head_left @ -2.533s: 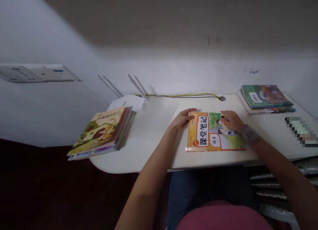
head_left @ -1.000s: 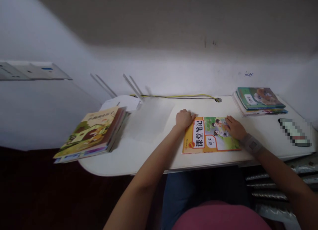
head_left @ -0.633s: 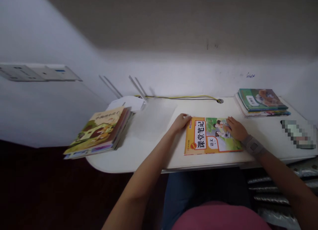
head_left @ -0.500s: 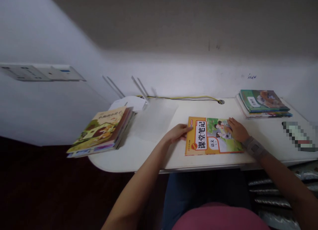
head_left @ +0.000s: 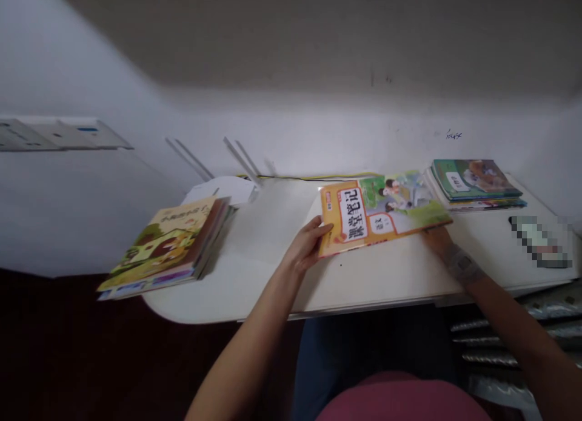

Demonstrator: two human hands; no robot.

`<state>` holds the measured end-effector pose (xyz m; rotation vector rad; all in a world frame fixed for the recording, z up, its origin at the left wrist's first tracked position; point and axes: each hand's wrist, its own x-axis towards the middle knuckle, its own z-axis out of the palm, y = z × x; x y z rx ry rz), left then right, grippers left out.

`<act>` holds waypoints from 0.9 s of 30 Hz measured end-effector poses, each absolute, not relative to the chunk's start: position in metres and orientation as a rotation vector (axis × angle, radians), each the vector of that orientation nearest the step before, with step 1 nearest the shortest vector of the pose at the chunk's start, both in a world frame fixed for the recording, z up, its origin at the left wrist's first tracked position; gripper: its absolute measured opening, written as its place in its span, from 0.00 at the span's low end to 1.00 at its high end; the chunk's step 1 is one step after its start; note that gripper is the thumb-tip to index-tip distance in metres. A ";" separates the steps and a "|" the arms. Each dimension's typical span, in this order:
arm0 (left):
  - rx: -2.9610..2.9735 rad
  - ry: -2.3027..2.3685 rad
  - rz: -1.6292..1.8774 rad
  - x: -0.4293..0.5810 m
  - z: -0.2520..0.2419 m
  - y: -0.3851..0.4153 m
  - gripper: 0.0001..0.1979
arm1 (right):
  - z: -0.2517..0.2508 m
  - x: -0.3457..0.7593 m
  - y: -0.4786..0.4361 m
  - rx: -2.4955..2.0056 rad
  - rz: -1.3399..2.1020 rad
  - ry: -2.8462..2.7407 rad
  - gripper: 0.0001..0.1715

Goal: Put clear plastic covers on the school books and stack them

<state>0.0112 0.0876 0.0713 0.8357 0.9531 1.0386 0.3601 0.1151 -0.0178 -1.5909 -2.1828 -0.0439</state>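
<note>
An orange and green workbook is raised off the white desk and tilted, its cover facing up. At its left edge, my left hand is closed, with the thumb on the cover and the fingers beneath. My right hand is under the lower right corner; the book hides its fingers, and a band is on that wrist. Close behind the workbook's right end lies a stack of books with a green animal cover on top.
Another book stack overhangs the rounded left end of the desk. Behind it stands a white router with antennas. A phone lies at the right. Cables run along the wall.
The workbook has risen off the desk and tilted, moving away from me and slightly left. My right hand has gone from on top of its right edge to beneath it.
</note>
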 end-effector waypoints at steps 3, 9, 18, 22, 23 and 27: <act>0.869 0.837 1.043 0.063 0.084 0.123 0.15 | -0.018 0.351 0.114 -1.620 -0.077 -2.215 0.19; 0.846 0.808 0.943 0.202 0.094 0.190 0.10 | -0.014 0.345 0.113 -1.667 -0.129 -2.208 0.20; 0.861 0.819 0.862 0.316 0.090 0.233 0.13 | -0.007 0.339 0.113 -1.689 -0.116 -2.178 0.16; 0.875 0.827 0.862 0.333 0.089 0.242 0.17 | -0.004 0.336 0.112 -1.699 -0.099 -2.162 0.12; 0.879 0.827 0.861 0.336 0.088 0.243 0.17 | -0.003 0.335 0.111 -1.699 -0.095 -2.159 0.12; 0.901 0.844 0.848 0.340 0.082 0.246 0.18 | -0.002 0.334 0.112 -1.702 -0.078 -2.149 0.10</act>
